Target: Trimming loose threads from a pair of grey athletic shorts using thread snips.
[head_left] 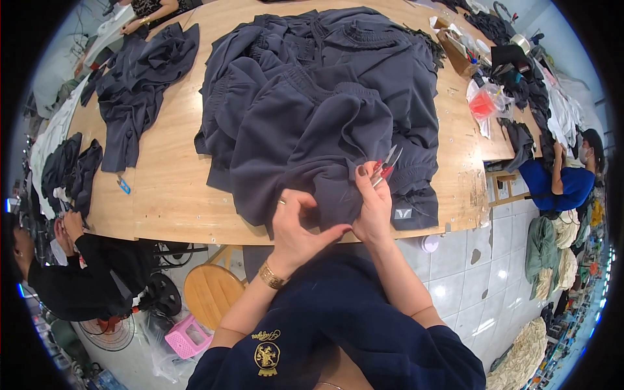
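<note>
A pair of dark grey elastic-waist pants (292, 140) lies on top of a pile of similar garments, its lower edge near the front of the table. My left hand (294, 224) has its fingers curled at that lower edge, the thumb stretched toward my other hand; cloth lies within its grip. Just to the right, my right hand (374, 211) also touches the edge of the cloth. Small scissors (389, 166) with red on the handles are held in its fingers, blades pointing up and away from me. The folded cloth hides some of my fingertips.
The wooden table (169, 201) also bears more dark garments (140, 88) and a small blue tool (123, 185) on the left. A round wooden stool (213, 296) and pink plastic stool (188, 337) stand below. Co-workers sit at left and right; another person's arm shows at far left.
</note>
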{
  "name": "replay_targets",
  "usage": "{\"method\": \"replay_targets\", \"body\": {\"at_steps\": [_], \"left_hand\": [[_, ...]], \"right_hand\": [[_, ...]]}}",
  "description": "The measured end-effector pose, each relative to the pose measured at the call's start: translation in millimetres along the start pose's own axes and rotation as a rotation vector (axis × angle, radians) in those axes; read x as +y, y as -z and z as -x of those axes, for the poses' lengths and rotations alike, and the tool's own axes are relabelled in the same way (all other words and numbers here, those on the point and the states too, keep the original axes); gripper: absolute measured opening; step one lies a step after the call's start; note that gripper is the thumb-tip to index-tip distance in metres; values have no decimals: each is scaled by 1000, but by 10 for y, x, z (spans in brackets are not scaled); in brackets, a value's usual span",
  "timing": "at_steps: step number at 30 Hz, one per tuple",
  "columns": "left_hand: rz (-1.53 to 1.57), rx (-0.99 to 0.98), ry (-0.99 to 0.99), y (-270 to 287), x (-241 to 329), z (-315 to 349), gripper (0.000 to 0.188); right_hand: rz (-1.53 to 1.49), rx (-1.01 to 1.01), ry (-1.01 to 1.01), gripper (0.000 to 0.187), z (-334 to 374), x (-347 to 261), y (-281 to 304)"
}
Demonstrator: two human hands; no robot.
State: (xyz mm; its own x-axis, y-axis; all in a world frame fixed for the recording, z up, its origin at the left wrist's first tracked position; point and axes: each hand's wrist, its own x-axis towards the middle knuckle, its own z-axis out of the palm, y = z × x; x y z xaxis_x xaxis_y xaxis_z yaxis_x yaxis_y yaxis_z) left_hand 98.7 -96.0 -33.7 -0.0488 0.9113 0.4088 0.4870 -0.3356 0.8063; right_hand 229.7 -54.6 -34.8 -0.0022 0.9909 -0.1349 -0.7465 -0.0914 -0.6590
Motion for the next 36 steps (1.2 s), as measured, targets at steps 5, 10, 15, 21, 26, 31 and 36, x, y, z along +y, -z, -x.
{"method": "replay_targets", "body": {"at_steps": [5,10,15,21,26,31,36], "left_hand": [[277,-54,276,26,-190,104,17],[202,285,286,290,-365,-38,14],[-244,255,87,351,-142,30,12],[671,-511,682,172,156,344,19],[1204,-77,793,127,20,260,26],[1338,231,684,262,-88,79,17],[1488,271,611,287,-103,100,15]], "right_hand": [[23,-24,55,20,-46,16,97],[532,-38,296,21,-79,25,159],[664,-54,337,19,-29,209,110],[733,-126,352,22,47,209,14],[895,-190,453,27,136,182,-54],[1084,-282,499,30,193,251,-36],[1222,-491,324,31,256,310,24]]}}
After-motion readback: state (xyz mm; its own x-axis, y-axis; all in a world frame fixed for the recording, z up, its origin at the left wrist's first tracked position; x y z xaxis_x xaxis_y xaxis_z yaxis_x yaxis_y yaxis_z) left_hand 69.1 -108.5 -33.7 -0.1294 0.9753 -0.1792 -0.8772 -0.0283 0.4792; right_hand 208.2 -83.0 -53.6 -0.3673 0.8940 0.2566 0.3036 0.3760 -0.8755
